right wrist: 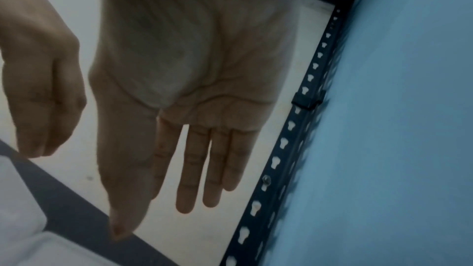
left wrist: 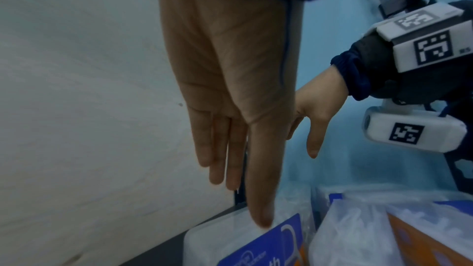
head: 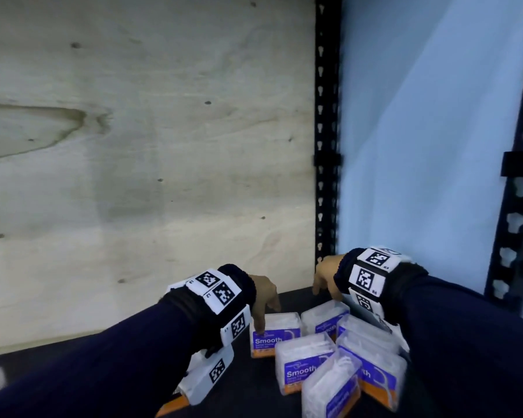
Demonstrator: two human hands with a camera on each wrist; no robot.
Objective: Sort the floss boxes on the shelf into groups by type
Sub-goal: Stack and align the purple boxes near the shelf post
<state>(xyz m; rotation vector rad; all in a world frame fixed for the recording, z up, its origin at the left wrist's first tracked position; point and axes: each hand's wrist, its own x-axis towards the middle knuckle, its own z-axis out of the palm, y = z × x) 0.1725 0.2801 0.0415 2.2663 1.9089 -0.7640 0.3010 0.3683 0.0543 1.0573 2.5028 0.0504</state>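
Several clear floss boxes with blue and orange "Smooth" labels lie clustered on the dark shelf (head: 296, 300) at lower right. My left hand (head: 264, 300) hangs over the rear left box (head: 274, 333), fingers straight, thumb tip touching its front top edge (left wrist: 263, 224). My right hand (head: 325, 279) hovers above the rear right box (head: 325, 319), fingers straight and pointing down, thumb tip (right wrist: 120, 232) at the box's edge. Neither hand holds anything. More boxes (head: 307, 365) lie in front, one tipped (head: 332, 387). An orange box edge (head: 172, 407) peeks under my left wrist.
A plywood panel (head: 133, 161) closes the back of the shelf. A black perforated upright (head: 326, 131) stands at the back right corner, another (head: 517, 206) at the front right. A pale blue wall (head: 420, 146) lies between them. Bare dark shelf (head: 118, 342) runs left.
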